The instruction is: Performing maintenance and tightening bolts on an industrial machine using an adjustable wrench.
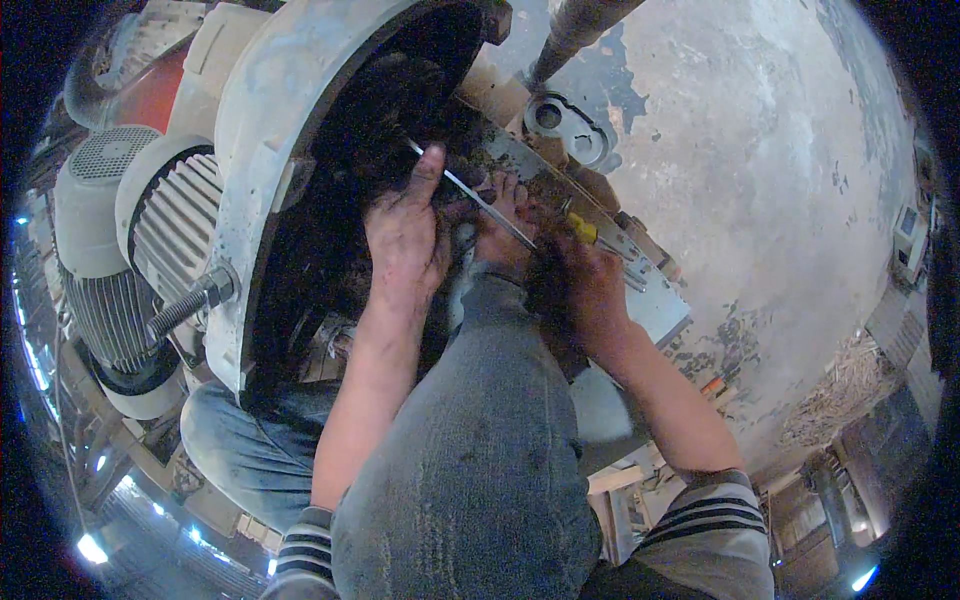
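A long, thin, bright metal rod (470, 193) slants from the dark opening of a large round machine housing (262, 110) down toward my right hand. My left hand (405, 228) is at the opening, its thumb against the upper part of the rod and its other fingers lost in shadow. At the rod's lower end my right hand (592, 275) is curled closed; a handle, if there is one, is hidden in the dark. Right beside that hand shows a yellow-handled tool (581, 228). My bare foot (503, 215) rests between both hands, under the rod.
Finned electric motors (180, 215) stand at the left, near a protruding threaded bolt (190, 305). A metal plate (655, 305) lies right of my foot. Beyond it are a flat metal part with a round hole (570, 128) and a thick post (575, 35) on the worn concrete floor (740, 150).
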Demonstrator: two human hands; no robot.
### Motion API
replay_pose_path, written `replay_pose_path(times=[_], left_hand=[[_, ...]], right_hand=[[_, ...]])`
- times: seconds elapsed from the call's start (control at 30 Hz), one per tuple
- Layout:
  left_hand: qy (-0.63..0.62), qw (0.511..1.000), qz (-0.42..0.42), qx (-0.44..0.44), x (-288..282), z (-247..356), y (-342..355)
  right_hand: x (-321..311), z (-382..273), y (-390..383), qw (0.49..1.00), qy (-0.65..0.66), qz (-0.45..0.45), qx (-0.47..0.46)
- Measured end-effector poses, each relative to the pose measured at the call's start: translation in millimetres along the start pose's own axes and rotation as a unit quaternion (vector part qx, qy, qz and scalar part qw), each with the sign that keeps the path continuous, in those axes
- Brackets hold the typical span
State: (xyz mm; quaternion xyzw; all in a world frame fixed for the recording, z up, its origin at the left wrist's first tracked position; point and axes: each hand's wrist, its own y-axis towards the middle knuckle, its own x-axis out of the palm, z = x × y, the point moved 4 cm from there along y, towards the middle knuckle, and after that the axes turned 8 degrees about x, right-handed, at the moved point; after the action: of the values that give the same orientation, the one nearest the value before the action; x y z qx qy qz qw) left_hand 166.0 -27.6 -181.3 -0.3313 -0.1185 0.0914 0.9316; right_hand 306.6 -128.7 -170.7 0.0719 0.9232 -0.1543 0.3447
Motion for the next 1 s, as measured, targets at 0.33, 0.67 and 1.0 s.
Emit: replay_pose_path(times=[0.33,0.67,1.0], left_hand=[[-0.017,1.0,0.009,0.0,2.4,4.5,-4.1],[0.023,0.999,0.019,-0.021,4.3,4.8,0.3],[0.022,1.0,0.014,0.0,6.8,12.3,-6.0]], right_hand=[[18.9,5.3,-12.4,0.997,-0.062,-0.052,-0.009],[16.2,27.1,7.9,0.929,0.336,-0.039,0.149],[-3.8,-4.3,12.6,0.992,0.114,-0.042,0.014]])
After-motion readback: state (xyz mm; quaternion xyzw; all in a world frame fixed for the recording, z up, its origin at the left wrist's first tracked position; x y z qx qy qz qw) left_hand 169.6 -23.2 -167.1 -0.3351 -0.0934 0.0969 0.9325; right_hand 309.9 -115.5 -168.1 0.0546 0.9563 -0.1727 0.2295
